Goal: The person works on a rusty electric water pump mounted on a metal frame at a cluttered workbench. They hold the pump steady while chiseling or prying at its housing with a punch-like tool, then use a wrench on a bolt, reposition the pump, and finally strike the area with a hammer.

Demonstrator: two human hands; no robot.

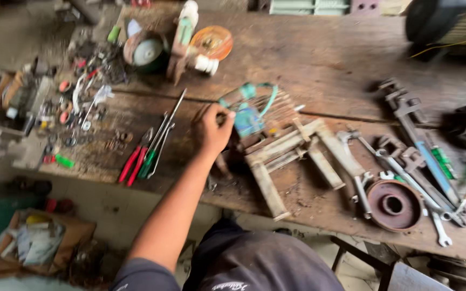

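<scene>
A: Worktop (319,59) state?
B: Worn wood, cluttered. Wooden frame (292,156) lying near front edge, pipe wrench (416,134) and round pulley (393,205) further right.

A: Hands?
B: Left hand (213,129) out over worktop, grip pinched on end of teal wire part (249,110) sitting atop frame. Right hand out of shot.

A: Small stuff?
B: Red pliers (136,161) and screwdriver (171,121) just left of hand.
</scene>
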